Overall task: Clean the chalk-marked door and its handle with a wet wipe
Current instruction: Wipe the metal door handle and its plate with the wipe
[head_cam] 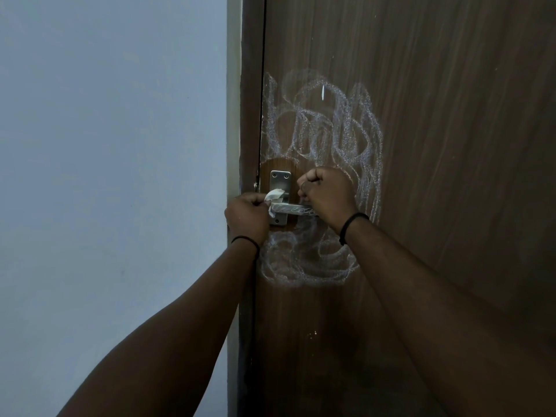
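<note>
- Door [436,145]: brown wood grain, fills the right of the view; door frame [249,115] at its left edge, pale wall [105,145] beyond that.
- Chalk marks [325,121]: white scribble above the handle, running down the right side behind the right hand; a second looped patch [307,260] below the handle. A small bare area of wood sits just above the handle plate.
- Handle plate [280,182]: metal, upright, screws visible at top. Lever [290,209] runs horizontally to the right from the plate and carries chalk streaks.
- Left hand [246,216]: fingers curled, pinching a crumpled white wet wipe [274,195]; wipe lies against the plate where the lever meets it.
- Right hand [326,195]: fingers curled into a fist around the outer end of the lever; that end is hidden by the hand.
- Dark band on each wrist: left [245,239], right [353,225].
</note>
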